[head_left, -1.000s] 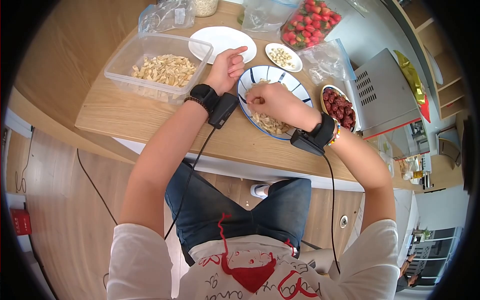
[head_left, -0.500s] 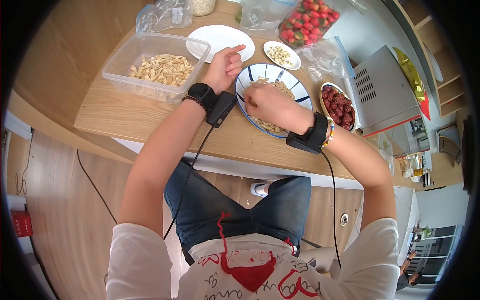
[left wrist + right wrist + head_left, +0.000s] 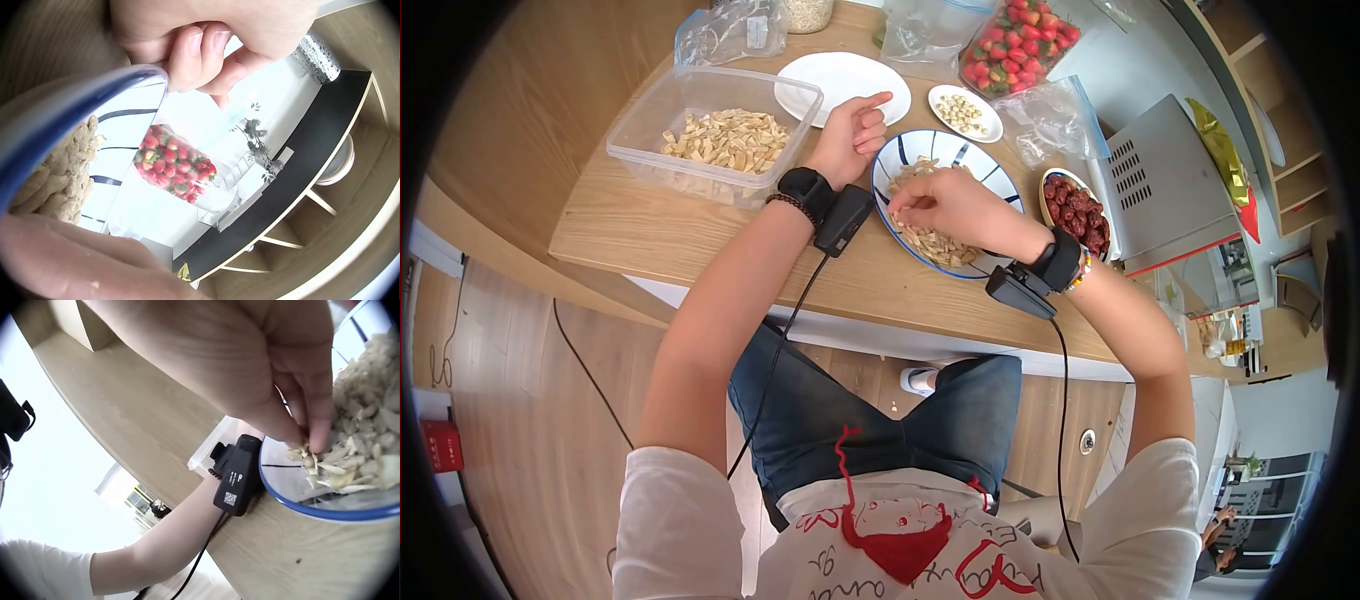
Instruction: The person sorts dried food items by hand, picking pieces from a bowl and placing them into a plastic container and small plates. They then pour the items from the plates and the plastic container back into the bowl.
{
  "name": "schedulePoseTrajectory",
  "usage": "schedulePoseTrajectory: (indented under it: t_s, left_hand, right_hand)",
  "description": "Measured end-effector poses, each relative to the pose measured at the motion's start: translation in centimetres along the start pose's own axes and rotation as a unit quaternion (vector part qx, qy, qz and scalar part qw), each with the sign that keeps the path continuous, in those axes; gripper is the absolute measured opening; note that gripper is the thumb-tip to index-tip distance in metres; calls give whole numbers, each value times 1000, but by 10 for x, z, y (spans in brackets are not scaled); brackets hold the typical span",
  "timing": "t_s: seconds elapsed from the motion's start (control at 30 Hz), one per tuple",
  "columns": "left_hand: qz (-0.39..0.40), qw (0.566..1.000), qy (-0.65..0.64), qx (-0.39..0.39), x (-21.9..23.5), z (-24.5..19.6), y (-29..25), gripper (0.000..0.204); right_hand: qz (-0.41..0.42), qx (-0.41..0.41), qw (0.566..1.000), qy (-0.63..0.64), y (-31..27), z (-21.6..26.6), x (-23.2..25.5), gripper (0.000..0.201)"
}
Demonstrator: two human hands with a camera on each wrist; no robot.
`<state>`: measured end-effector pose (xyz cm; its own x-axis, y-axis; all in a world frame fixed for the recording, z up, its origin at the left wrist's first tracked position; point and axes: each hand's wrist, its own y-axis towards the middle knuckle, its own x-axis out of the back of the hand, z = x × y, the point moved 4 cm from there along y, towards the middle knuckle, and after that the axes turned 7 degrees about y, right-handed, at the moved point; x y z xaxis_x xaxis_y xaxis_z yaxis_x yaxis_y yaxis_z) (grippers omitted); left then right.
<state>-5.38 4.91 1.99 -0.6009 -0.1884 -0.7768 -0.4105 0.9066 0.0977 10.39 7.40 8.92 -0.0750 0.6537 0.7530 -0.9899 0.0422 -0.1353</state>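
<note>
A white bowl with blue stripes and a blue rim holds pale dried slices. My right hand is down inside it. In the right wrist view, thumb and fingertips pinch a few small slices near the bowl's wall. My left hand is held beside the bowl's left rim, with nothing in it. Its index finger points away and the other fingers are loosely curled, close to the rim in the left wrist view. Left of it, a clear plastic box contains more pale slices.
Behind the hands are an oval white plate and a small plate of whitish pieces. Red dates fill a bowl to the right, near a grey appliance. Strawberries and plastic bags stand at the back.
My right hand dipped lower into the slices, then tilted back up slightly, its fingertips showing again at the left side of the bowl. The left hand has stayed in place.
</note>
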Motion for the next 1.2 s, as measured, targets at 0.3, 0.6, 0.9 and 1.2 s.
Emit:
schedulePoseTrajectory:
  t_s: [0.3,0.6,0.9,1.2]
  left_hand:
    - [-7,1000,-4,6,-2,-1,-1,28]
    - [-9,1000,-2,7,-2,0,-1,29]
    - [0,1000,-13,11,-1,0,-2,29]
    - [-46,999,-11,-22,5,4,1,12]
  right_hand:
    - [5,-21,1000,21,-7,3,-3,24]
    - [-8,-46,998,43,0,-1,-5,19]
    - [13,-102,912,398,4,-35,10,20]
    - [19,-16,909,415,56,43,50,24]
